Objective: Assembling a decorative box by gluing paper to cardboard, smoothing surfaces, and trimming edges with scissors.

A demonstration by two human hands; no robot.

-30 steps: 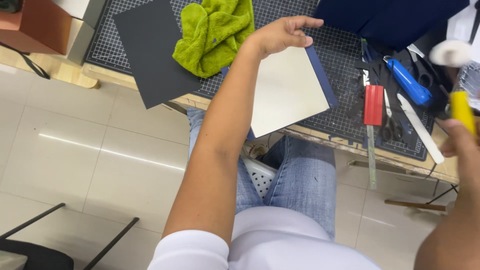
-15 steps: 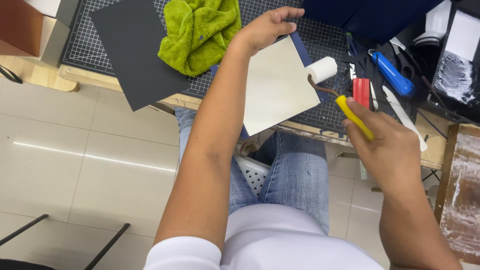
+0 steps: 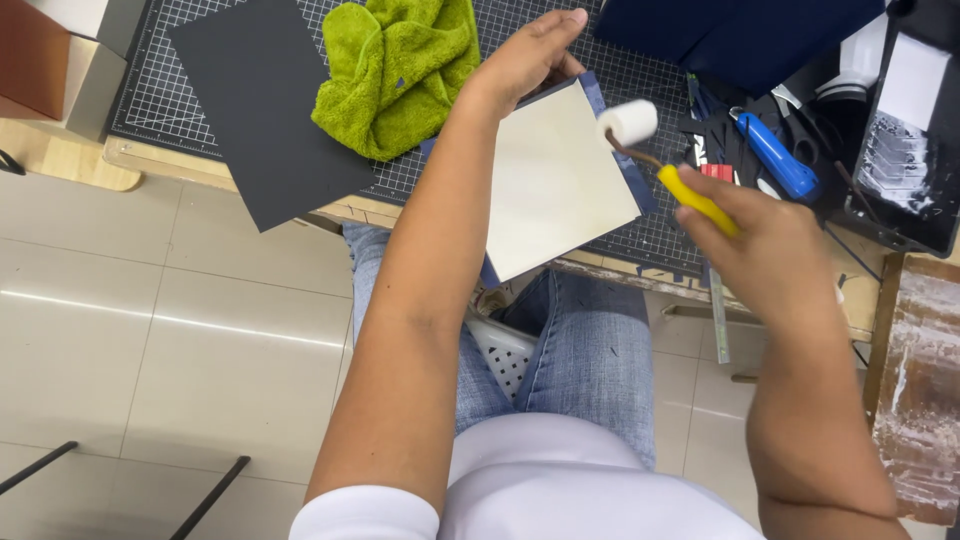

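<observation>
**A:** Starting nearest me: what have my hands got?

**B:** Your right hand point(image 3: 775, 250) is wrapped shut around the yellow handle of the small roller point(image 3: 628, 122), whose white foam head hangs just above the right edge of the cream board point(image 3: 555, 180). I can't tell whether it touches.

**A:** And my left hand point(image 3: 525, 60)?

**B:** Fingers flat and together, pressing down on the board's far corner. The board lies on the blue cover sheet point(image 3: 622, 150), which peeks out along its right side and its near corner, overhanging the table's edge above your knees.

**A:** How far along would you say I am?

**B:** I see no wet sheen on the board, so I'd judge the rolling barely begun; nearly the whole face is left.

**A:** Further out?

**B:** A green cloth point(image 3: 395, 70), a dark grey sheet point(image 3: 265, 100), all on the cutting mat point(image 3: 655, 230), and a black tray point(image 3: 915, 130) at right.
</observation>
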